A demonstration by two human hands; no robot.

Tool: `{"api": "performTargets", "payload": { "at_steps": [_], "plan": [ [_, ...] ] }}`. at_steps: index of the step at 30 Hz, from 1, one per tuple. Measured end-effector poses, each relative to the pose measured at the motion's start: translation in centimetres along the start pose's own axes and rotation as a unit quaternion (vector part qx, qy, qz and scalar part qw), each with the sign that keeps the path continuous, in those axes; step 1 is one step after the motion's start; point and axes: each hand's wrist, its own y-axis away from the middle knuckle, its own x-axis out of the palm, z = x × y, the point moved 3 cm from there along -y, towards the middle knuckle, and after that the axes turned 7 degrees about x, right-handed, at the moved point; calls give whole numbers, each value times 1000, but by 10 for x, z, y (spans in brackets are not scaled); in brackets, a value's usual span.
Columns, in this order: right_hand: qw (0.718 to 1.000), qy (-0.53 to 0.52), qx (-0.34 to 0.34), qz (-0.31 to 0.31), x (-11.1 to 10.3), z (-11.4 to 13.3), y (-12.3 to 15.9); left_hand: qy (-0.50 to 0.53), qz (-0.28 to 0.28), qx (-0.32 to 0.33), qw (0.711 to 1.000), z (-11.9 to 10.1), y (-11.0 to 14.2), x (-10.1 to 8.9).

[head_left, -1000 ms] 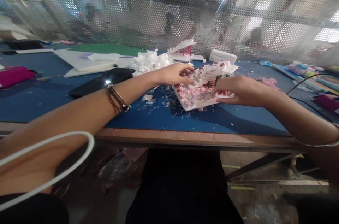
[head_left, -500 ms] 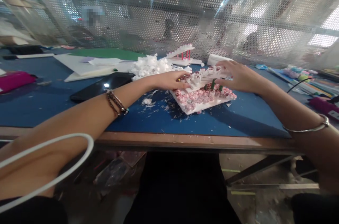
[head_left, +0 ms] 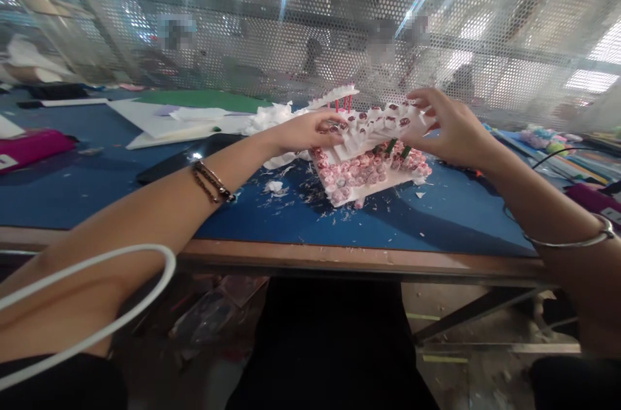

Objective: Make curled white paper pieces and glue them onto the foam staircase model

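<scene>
A small two-level model lies in front of me. Its upper white panel is covered with white paper tufts that have dark red centres. Underneath, a white base board carries many pink paper rosettes, and green posts stand between the levels. My left hand is closed on the panel's left end. At the right end my right hand grips the panel between thumb and fingers; part of that edge is hidden by the hand.
Behind stands another white model with red posts. A heap of white paper scraps, a dark phone-like slab, white and green sheets and a magenta pouch lie leftward. Perforated metal mesh rises behind the table.
The upper panel has been raised and tilted, so its tufted face shows more. My right hand has moved slightly up and right; the base board stays on the table.
</scene>
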Motion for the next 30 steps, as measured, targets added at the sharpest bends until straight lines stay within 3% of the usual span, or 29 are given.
{"api": "performTargets", "payload": {
  "at_steps": [6,13,15,20,30],
  "plan": [
    [998,37,-1,-53,-7,10,4,29,-38,-4,999,3,0,-3],
    [980,77,27,-182,-16,7,6,233,-77,-5,969,17,-6,-4],
    [973,88,30,-211,-18,6,5,260,-67,-4,963,15,-6,-1],
    [966,112,34,-232,-18,4,4,264,-15,8,964,0,-2,13],
    [966,100,37,-236,-16,6,5,247,-63,2,967,-8,1,20]
  ]
}}
